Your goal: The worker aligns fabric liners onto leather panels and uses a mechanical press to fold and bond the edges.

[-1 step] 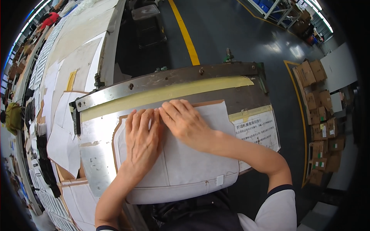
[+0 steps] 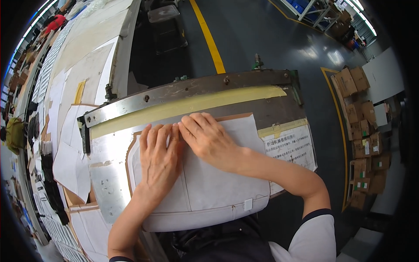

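Observation:
A white sheet-like panel (image 2: 222,174) with seams, a brown edge and a small white tab lies on the metal plate of a bench machine (image 2: 104,187), its near end hanging over the front. My left hand (image 2: 159,153) bends its fingers over the panel's far edge, left of the middle. Right beside it, my right hand (image 2: 207,139) curls its fingers over the same brown edge. Both thumbs are largely hidden, and the hands nearly touch. Beyond the fingertips runs a strip of yellow tape (image 2: 187,102) before the machine's dark metal bar (image 2: 192,88).
A printed sheet (image 2: 288,148) is taped to the plate's right side. More white panels (image 2: 74,161) lie on the long table to the left. Cardboard boxes (image 2: 364,144) are stacked at the right. A clear plastic bin (image 2: 166,28) stands beyond the machine, near a yellow floor line (image 2: 208,39).

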The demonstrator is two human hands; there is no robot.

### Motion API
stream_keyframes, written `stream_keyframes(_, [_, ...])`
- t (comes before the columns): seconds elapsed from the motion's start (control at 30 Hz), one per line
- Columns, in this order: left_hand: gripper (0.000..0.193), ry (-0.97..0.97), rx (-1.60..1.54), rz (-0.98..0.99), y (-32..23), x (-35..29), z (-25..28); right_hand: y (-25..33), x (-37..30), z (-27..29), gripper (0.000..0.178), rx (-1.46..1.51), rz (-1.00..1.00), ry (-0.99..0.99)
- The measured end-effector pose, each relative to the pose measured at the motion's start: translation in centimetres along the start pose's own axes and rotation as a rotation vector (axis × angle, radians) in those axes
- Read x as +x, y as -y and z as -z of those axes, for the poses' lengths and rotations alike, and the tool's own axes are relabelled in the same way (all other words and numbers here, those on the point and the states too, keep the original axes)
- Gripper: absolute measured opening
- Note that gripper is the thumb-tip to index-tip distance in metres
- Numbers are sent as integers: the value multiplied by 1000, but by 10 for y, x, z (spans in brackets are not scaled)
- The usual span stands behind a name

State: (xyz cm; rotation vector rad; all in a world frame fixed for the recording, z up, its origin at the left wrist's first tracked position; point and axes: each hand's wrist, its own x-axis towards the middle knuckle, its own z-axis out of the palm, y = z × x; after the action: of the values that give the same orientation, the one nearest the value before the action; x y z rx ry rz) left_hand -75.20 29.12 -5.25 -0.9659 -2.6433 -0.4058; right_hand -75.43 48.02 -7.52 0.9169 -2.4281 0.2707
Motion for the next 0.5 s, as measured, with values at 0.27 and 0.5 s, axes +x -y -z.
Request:
stream_keyframes(0.27, [50,19,57,30,-1,2,-2,-37,-36,30,43,66,-15,16])
stream_keyframes(0.5, [51,36,33,33,-3,4,-3,-82,-96,89,36,-100,-197,100])
